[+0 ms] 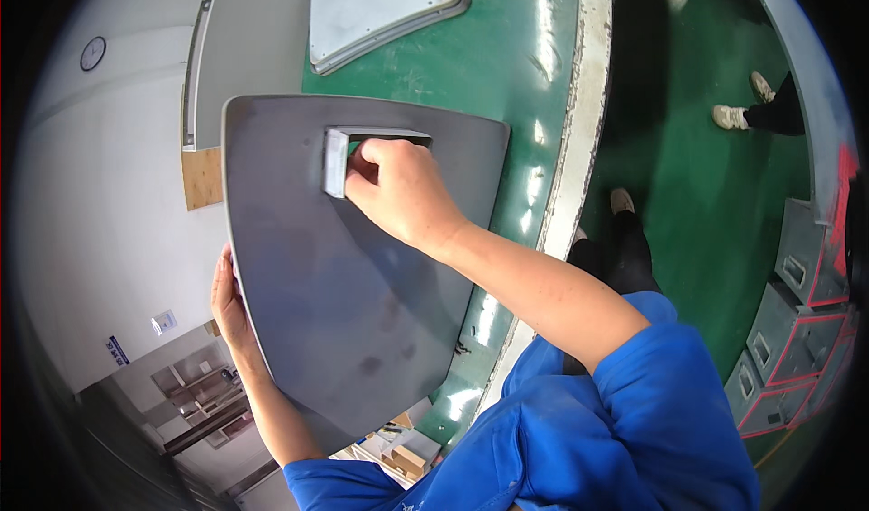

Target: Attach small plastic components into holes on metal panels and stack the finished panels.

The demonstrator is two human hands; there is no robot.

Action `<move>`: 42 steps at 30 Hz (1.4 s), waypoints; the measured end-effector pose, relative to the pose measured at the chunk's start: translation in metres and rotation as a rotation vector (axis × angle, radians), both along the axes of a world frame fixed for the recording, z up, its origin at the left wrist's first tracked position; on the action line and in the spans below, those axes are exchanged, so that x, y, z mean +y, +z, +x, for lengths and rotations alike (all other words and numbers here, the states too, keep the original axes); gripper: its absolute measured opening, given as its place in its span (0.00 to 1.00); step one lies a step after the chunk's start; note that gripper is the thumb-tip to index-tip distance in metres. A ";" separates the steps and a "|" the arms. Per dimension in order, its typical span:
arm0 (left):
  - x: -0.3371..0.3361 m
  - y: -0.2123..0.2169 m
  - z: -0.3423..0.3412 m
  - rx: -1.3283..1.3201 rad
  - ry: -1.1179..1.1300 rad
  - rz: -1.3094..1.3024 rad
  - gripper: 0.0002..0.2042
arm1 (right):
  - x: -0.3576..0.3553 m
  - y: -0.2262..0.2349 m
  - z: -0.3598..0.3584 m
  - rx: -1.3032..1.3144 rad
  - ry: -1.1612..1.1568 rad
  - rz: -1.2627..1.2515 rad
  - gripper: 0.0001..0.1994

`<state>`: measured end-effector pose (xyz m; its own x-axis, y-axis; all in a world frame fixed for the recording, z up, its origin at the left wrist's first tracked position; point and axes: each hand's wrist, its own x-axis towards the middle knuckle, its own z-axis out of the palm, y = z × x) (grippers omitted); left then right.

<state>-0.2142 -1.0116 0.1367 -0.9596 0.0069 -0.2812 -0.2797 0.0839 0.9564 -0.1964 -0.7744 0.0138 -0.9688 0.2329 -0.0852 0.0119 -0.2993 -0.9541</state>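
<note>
A large dark grey metal panel (335,276) with rounded corners fills the middle of the view, tilted up over the green bench top. Near its upper middle is a rectangular opening with a raised bright metal frame (335,162). My right hand (403,185) reaches across the panel to that opening. Its fingers are curled inside the frame and the thumb is bent by the lower left corner; whatever lies between them is hidden. At the panel's left edge, my left hand (232,303) presses against the rim and holds it, fingers fairly straight and together.
A lighter metal plate (385,9) lies on the green bench top (398,78) at the far side. The bench's worn pale edge (566,158) runs down the right. Grey metal boxes (774,339) are stacked on the right floor. Another person's shoes (731,117) show there.
</note>
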 end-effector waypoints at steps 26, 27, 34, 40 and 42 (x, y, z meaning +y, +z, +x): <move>0.036 0.017 0.031 0.494 -0.160 -0.188 0.21 | -0.047 0.100 0.034 0.714 -0.219 0.460 0.07; 0.034 0.016 0.034 0.499 -0.145 -0.182 0.20 | -0.059 0.105 0.029 0.700 -0.220 0.506 0.07; 0.047 0.018 0.036 0.550 -0.088 -0.213 0.21 | -0.076 0.101 0.021 0.764 -0.294 0.231 0.05; 0.036 0.011 0.023 0.456 -0.116 -0.383 0.21 | -0.018 0.060 0.054 0.642 -0.271 -0.120 0.05; 0.041 0.007 0.023 0.420 -0.089 -0.404 0.20 | -0.005 0.030 0.058 0.490 -0.251 -0.242 0.05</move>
